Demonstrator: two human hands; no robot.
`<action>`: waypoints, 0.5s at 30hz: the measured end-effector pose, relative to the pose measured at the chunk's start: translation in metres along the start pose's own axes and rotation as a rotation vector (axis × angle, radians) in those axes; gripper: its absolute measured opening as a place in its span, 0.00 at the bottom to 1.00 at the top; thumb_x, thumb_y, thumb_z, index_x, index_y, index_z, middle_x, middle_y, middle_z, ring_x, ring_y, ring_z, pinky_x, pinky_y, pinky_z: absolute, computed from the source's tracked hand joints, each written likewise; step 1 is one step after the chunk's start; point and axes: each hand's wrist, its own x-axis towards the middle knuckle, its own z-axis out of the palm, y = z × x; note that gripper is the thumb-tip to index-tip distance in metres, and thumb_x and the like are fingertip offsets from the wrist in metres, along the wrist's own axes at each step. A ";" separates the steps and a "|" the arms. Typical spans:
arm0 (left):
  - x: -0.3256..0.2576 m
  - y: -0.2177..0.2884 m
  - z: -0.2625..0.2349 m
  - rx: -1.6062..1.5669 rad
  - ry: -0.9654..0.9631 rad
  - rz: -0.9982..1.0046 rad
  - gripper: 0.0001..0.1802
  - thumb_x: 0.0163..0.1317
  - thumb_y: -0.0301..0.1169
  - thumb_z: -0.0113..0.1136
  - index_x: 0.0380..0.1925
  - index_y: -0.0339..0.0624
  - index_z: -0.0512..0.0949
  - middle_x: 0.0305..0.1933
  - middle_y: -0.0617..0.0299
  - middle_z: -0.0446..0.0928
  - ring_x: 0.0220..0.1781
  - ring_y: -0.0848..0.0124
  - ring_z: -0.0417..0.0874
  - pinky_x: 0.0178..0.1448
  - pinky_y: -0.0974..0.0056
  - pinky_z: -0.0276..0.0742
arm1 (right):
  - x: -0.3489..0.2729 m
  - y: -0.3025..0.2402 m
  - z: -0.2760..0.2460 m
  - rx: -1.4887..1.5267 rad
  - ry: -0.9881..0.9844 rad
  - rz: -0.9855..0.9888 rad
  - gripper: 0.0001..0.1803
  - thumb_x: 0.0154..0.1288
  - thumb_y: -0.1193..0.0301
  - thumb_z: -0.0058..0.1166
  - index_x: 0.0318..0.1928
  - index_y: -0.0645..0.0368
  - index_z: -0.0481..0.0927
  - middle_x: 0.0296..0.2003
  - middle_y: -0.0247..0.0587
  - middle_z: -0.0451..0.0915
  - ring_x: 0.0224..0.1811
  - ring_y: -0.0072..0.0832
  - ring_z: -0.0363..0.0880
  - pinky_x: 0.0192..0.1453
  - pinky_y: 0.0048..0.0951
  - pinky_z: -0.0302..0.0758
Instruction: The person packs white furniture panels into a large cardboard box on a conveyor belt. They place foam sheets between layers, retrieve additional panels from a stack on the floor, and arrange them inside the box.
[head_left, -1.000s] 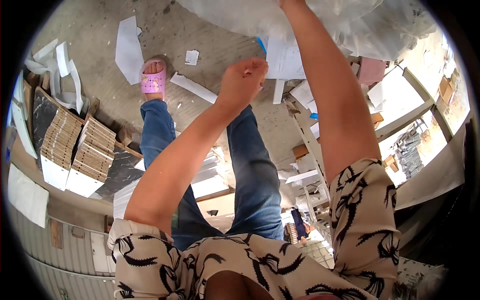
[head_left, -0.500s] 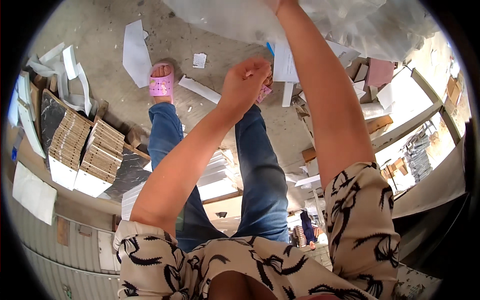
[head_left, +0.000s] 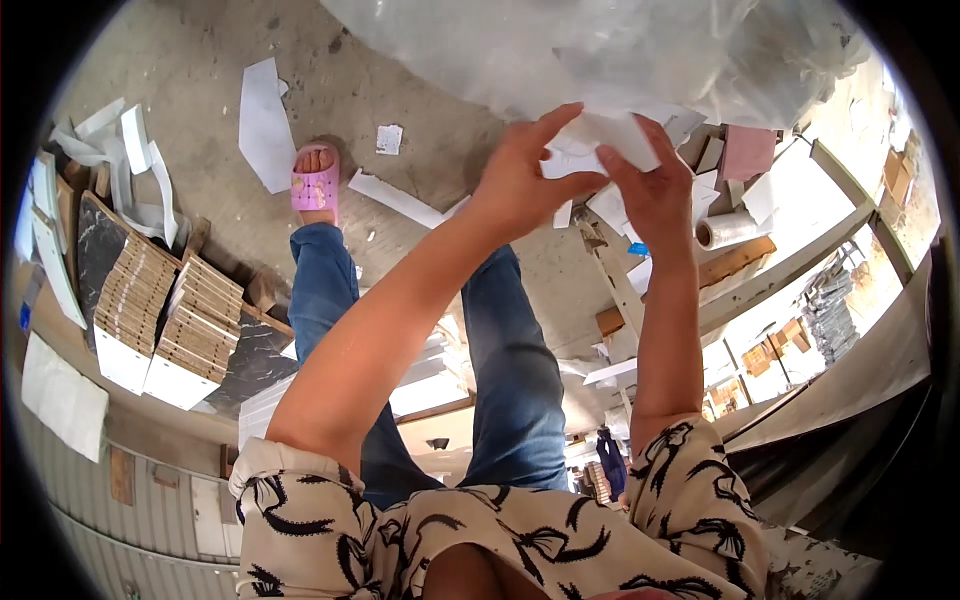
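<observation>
Both the left hand and right hand pinch a white sheet that looks light, floppy and tearable, best gripped along its near edge under the plastic bag.

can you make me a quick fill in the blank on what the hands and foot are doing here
1. Both hands, the left hand and the right hand, grip a folded ____ sheet.
2. The sandal on the foot is ____.
3. The legs wear blue ____.

Missing words: white; pink; jeans
</observation>
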 end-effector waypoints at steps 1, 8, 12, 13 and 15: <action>0.002 0.004 -0.003 -0.002 -0.002 0.008 0.38 0.48 0.37 0.70 0.60 0.54 0.64 0.51 0.54 0.67 0.43 0.72 0.72 0.39 0.68 0.73 | -0.001 -0.009 0.000 -0.005 -0.064 0.016 0.14 0.58 0.78 0.55 0.46 0.65 0.75 0.36 0.35 0.77 0.41 0.22 0.74 0.46 0.22 0.70; 0.062 0.004 -0.046 0.466 0.333 0.544 0.13 0.44 0.39 0.70 0.26 0.43 0.83 0.27 0.50 0.78 0.38 0.59 0.80 0.38 0.63 0.74 | 0.059 -0.020 -0.039 0.372 0.092 -0.222 0.16 0.54 0.82 0.44 0.45 0.68 0.74 0.44 0.45 0.77 0.43 0.32 0.76 0.49 0.27 0.73; 0.060 0.021 -0.095 0.343 0.541 0.183 0.15 0.47 0.40 0.67 0.29 0.41 0.83 0.18 0.54 0.77 0.23 0.66 0.79 0.32 0.67 0.72 | 0.130 0.025 -0.090 -0.030 0.598 0.149 0.21 0.58 0.68 0.50 0.50 0.67 0.71 0.45 0.44 0.75 0.42 0.30 0.76 0.47 0.28 0.74; 0.057 0.018 -0.113 0.396 0.589 0.102 0.15 0.48 0.41 0.67 0.29 0.41 0.83 0.17 0.56 0.78 0.20 0.69 0.77 0.30 0.68 0.71 | 0.146 0.031 -0.084 -0.075 0.553 0.182 0.23 0.59 0.65 0.49 0.53 0.66 0.69 0.46 0.44 0.74 0.43 0.31 0.76 0.47 0.29 0.73; 0.052 0.019 -0.138 0.367 0.675 0.094 0.14 0.49 0.39 0.66 0.29 0.39 0.82 0.22 0.59 0.80 0.24 0.75 0.77 0.33 0.70 0.71 | 0.183 0.045 -0.089 -0.425 0.522 0.032 0.26 0.61 0.60 0.48 0.56 0.61 0.66 0.47 0.45 0.73 0.46 0.35 0.75 0.48 0.33 0.73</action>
